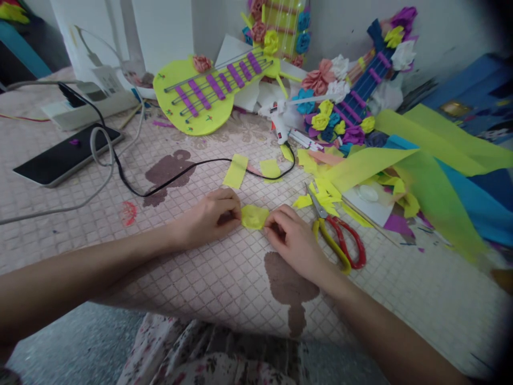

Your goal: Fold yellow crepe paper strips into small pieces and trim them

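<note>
A small piece of yellow crepe paper (255, 217) stretches between my two hands, just above the cloth-covered table. My left hand (214, 216) pinches its left edge, fingers curled in. On the opposite edge, my right hand (292, 235) pinches the paper between thumb and fingers. Beyond my hands lie two cut yellow pieces, one a rectangle (236, 171) and the other a squarer piece (270, 169) partly under a black cord. Scissors with red and yellow handles (340, 243) rest partly open beside my right hand.
A white glue gun (279, 125) stands at the back, its black cord (180, 174) crossing the table. Behind are a yellow paper guitar (200, 96) and a blue flower-trimmed one (363, 96). Crepe strips (436, 187) heap at right. A phone (68, 155) and power strip (88, 109) lie left.
</note>
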`<state>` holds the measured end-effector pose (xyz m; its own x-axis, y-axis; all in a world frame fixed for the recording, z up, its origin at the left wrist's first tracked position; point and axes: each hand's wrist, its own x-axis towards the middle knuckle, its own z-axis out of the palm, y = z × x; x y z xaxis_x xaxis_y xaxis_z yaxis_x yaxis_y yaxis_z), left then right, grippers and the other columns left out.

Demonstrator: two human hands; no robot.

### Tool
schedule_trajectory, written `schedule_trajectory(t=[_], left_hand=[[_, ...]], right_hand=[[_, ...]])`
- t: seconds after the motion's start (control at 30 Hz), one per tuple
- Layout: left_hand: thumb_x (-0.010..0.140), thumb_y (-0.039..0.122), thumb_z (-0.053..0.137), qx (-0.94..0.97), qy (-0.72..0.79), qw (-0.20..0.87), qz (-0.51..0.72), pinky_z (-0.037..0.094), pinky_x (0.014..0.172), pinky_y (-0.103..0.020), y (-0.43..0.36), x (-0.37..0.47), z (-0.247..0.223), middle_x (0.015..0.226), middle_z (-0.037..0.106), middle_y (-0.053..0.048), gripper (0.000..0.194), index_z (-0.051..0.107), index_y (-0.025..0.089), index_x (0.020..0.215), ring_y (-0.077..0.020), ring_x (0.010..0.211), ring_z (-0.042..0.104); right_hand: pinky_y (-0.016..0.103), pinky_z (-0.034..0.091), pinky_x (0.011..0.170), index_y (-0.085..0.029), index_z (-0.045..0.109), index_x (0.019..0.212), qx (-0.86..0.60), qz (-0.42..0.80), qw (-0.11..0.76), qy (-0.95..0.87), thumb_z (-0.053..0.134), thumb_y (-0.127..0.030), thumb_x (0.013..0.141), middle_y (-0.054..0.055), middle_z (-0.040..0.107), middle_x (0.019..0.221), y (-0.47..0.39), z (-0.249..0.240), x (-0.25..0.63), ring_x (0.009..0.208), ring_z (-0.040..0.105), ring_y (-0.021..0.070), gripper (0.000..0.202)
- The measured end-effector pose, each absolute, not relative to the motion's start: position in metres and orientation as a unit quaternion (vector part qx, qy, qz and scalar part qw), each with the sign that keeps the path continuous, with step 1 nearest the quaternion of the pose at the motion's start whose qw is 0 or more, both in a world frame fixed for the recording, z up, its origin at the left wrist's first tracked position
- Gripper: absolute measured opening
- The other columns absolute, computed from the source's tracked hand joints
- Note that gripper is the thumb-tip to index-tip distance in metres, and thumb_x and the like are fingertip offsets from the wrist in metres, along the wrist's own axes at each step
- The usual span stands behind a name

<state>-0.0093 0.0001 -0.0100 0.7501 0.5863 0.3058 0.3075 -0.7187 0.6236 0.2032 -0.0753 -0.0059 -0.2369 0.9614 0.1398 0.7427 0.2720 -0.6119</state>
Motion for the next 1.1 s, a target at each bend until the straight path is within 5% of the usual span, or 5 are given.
schedule_trajectory(t=[1.1], left_hand=[[0.082, 0.013, 0.052, 0.902, 0.275, 0.230, 0.240, 0.044, 0.071, -0.029, -0.0018, -0.0036, -0.0115, 0.082, 0.055, -0.006, 0.008, 0.055, 0.014, 0.075, -0.0167, 0.079, 0.052]], right_hand=[[0.029, 0.039, 0.064, -0.020, 0.049, 0.075, -0.580, 0.206, 0.251, -0.747, 0.054, -0.013, 0.083, 0.001, 0.051, 0.082, -0.0739, -0.0056, 0.2014, 0.072, 0.050, 0.0146, 0.011]])
